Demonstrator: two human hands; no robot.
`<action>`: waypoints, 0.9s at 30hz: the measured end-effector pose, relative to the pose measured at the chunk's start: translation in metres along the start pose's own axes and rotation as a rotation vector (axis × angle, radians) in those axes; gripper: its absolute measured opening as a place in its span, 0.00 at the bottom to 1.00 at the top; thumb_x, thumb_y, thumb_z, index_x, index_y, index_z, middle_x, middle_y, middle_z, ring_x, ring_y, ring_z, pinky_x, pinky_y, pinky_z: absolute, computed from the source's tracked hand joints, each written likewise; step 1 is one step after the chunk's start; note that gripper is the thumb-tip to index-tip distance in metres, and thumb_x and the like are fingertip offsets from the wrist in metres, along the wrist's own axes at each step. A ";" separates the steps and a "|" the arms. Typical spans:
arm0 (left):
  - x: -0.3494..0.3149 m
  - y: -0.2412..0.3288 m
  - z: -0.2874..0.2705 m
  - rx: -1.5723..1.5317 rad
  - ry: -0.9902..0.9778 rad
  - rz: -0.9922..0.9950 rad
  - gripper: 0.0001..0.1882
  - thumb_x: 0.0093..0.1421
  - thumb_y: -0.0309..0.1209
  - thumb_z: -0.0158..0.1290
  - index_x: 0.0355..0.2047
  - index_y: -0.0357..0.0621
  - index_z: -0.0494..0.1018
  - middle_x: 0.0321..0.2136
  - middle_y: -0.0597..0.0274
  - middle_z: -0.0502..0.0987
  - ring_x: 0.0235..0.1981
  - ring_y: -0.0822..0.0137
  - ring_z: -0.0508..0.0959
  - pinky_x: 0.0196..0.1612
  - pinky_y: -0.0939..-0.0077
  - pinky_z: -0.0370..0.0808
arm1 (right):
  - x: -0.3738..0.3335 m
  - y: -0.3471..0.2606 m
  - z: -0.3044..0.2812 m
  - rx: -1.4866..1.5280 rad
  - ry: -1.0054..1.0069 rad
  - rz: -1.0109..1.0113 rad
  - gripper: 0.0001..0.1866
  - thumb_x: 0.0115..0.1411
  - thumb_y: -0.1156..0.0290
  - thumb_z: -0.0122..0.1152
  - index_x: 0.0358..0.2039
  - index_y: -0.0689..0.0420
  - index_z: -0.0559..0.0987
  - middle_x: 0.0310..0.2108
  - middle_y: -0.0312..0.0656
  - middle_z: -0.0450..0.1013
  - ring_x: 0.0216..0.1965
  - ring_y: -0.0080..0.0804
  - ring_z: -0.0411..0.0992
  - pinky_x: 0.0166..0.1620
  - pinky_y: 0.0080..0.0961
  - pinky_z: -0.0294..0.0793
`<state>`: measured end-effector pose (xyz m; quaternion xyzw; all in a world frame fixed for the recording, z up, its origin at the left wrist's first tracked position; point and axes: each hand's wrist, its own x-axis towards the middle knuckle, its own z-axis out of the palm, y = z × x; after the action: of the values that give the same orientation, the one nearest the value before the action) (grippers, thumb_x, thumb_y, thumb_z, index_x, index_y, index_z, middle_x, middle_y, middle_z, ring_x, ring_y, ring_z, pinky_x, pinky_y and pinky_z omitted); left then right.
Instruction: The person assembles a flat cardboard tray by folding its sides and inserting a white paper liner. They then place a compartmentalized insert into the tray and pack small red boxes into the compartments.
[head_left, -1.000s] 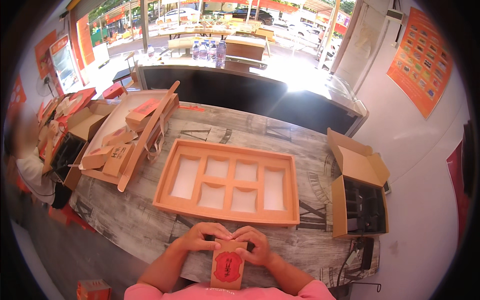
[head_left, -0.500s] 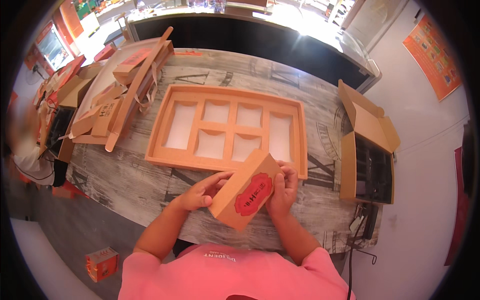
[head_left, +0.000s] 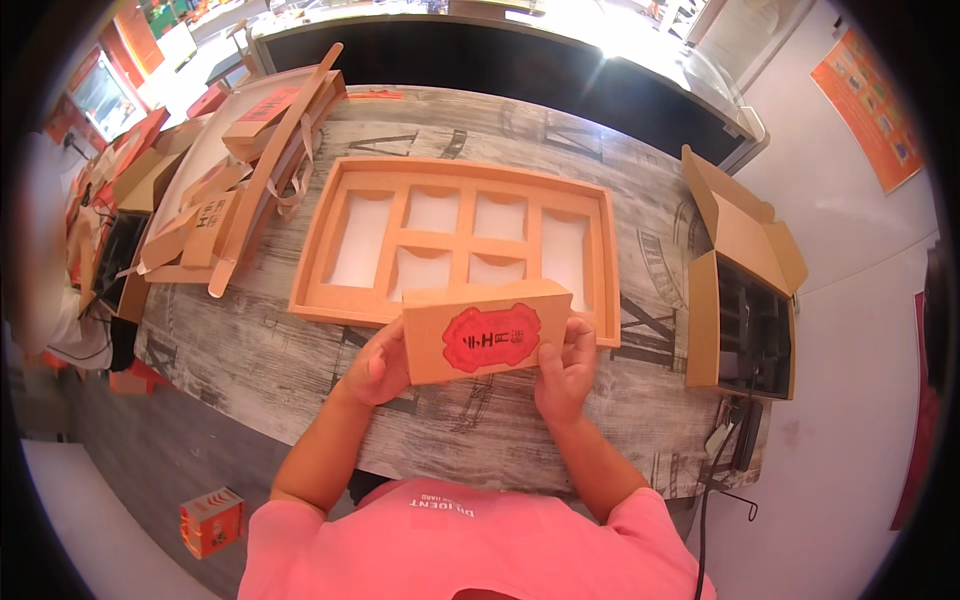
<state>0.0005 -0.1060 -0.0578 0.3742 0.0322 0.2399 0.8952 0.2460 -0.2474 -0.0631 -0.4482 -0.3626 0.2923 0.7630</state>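
Note:
I hold a small tan cardboard box (head_left: 485, 333) with a red emblem on its face, level and lengthwise, above the near edge of the table. My left hand (head_left: 379, 364) grips its left end and my right hand (head_left: 565, 368) grips its right end. Just beyond the box lies a wide orange tray (head_left: 320, 290) with several white-bottomed compartments, none holding anything I can see.
The grey wooden table (head_left: 250, 350) carries a heap of flat cardboard pieces and small boxes (head_left: 215, 215) at the left and an open brown carton (head_left: 745, 300) at the right. A small orange box (head_left: 212, 520) sits on the floor at lower left. A dark counter (head_left: 470, 60) runs behind.
The small box has turned from upright, through a tilt, to lying level between my hands, and it has risen closer to the tray's near edge.

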 end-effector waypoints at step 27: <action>0.002 -0.039 0.020 0.695 0.368 0.556 0.63 0.50 0.49 0.80 0.76 0.36 0.54 0.67 0.53 0.69 0.62 0.62 0.75 0.61 0.66 0.74 | -0.018 -0.020 0.044 0.370 -0.417 0.858 0.41 0.75 0.41 0.54 0.72 0.61 0.61 0.60 0.50 0.73 0.52 0.38 0.78 0.54 0.36 0.80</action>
<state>0.0223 -0.1414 -0.0700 0.5969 0.1670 0.5074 0.5987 0.2024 -0.2491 -0.0357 -0.3463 -0.2329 0.7217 0.5523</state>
